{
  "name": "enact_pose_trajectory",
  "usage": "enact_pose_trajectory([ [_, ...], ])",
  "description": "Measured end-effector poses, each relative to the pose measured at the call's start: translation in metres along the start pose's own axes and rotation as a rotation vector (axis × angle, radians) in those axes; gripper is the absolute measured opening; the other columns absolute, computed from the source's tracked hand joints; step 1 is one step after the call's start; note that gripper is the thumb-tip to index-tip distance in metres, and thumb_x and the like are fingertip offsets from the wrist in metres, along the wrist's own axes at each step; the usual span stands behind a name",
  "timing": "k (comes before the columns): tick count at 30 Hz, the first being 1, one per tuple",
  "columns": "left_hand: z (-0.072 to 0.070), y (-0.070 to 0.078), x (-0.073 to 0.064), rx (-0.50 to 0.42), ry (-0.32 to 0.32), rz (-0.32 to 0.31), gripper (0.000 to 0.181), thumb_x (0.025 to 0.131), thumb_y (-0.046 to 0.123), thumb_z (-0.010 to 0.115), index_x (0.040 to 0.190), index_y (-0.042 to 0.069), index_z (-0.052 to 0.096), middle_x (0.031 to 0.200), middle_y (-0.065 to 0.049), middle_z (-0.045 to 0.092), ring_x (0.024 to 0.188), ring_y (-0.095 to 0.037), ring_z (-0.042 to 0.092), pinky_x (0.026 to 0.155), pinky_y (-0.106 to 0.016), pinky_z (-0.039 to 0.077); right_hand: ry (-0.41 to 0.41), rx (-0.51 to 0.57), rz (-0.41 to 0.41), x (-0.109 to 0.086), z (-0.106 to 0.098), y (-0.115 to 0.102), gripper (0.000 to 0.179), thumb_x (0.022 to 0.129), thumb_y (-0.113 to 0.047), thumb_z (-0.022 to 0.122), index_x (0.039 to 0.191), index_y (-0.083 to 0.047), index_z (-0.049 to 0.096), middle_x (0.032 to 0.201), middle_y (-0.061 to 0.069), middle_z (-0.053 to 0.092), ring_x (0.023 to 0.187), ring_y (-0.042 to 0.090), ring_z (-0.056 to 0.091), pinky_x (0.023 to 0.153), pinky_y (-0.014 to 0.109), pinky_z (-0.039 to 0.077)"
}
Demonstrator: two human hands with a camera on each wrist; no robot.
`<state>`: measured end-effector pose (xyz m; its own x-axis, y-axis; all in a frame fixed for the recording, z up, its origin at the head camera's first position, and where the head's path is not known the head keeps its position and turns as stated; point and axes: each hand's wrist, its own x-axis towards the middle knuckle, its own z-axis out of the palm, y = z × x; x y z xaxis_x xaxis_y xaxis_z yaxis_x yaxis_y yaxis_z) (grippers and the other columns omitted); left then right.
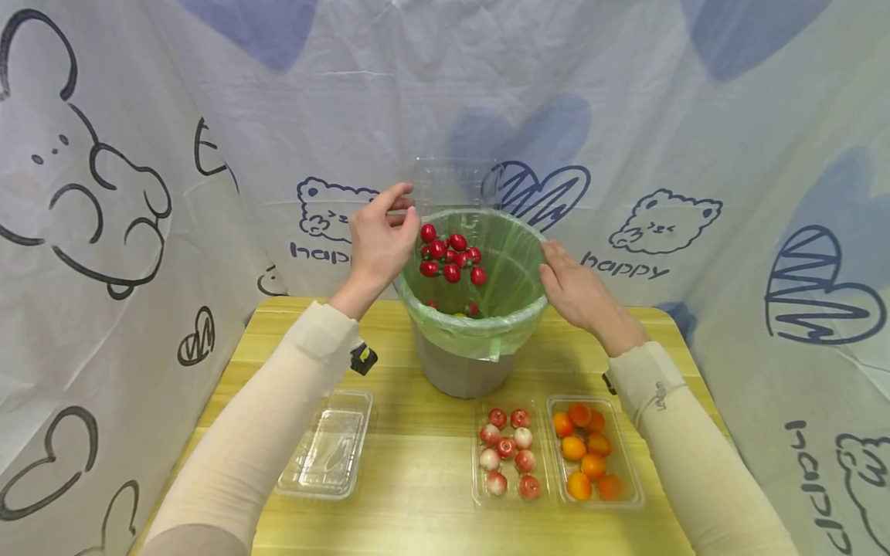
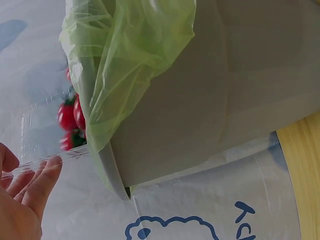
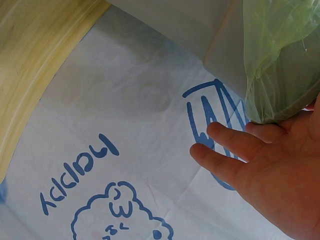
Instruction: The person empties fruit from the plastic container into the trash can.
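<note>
My left hand pinches the edge of a clear plastic box, which is tilted steeply over the mouth of a grey bin. Several red cherry tomatoes with green stems are bunched at the box's low end, above the bin opening. A light green bag lines the bin and folds over its rim; a few more fruits lie deeper inside. At the bin's right side, my right hand touches the bagged rim, its fingers extended along the outside.
On the wooden table, a clear box with nothing in it lies at left. To the right sit a box of small red-and-white fruits and a tray of orange fruits. Printed cloth hangs behind and at both sides.
</note>
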<state>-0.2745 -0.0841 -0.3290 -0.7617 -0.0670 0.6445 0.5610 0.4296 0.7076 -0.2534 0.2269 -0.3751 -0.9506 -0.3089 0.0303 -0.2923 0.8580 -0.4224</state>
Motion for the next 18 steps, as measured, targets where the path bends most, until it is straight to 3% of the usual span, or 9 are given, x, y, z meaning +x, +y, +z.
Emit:
enact_pose_trajectory([
  [8,-0.0008,-0.0010,0.0000,-0.003,-0.009,-0.026,0.032,0.096,0.001,0.063,0.128,-0.002,0.071,0.112,-0.024,0.078,0.095,-0.038,0.080,0.083,-0.039,0.069,0.001,-0.003,0.001,0.0005,0.0006,0.0004,0.067,0.114,-0.038,0.018,0.167,0.002,0.012,0.176,0.021,0.007,0.164,0.040,0.010,0.137,0.053,0.011],
  [18,-0.0015,0.0000,0.0001,-0.014,0.003,-0.010,0.032,0.096,0.001,0.064,0.128,0.000,0.072,0.112,-0.025,0.078,0.095,-0.036,0.080,0.083,-0.038,0.069,0.003,-0.007,0.007,0.0009,0.0005,-0.0001,0.066,0.114,-0.038,0.019,0.167,0.001,0.012,0.176,0.020,0.007,0.164,0.040,0.010,0.137,0.052,0.011],
])
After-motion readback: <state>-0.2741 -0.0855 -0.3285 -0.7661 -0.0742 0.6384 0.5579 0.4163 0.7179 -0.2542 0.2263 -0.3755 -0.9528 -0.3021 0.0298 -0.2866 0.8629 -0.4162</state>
